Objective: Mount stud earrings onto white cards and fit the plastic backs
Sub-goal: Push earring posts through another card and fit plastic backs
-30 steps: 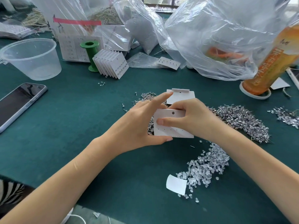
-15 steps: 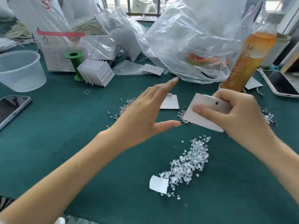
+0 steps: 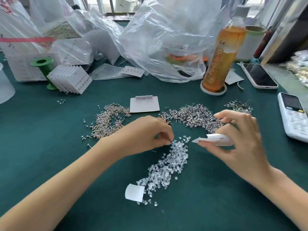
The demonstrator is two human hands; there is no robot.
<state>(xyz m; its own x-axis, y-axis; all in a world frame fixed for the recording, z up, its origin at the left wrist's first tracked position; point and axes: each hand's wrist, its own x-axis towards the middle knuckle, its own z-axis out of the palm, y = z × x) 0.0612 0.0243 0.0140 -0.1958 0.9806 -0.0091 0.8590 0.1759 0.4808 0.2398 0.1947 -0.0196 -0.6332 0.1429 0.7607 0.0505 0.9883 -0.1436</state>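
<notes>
right hand (image 3: 236, 139) pinches the light, bendy white card (image 3: 215, 139) at 3 o'clock; left hand (image 3: 148, 132) pinches at tiny, slippery plastic backs (image 3: 168, 165) at centre; take each by fingertips.

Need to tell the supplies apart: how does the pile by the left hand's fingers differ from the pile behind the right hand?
The clear plastic backs are translucent and stubby, strewn in a long streak toward the viewer. The silver studs are metallic with thin posts, heaped farther back. The left hand has its fingers at the backs; the right hand holds a white card. Both lie loose on the green table.
</notes>
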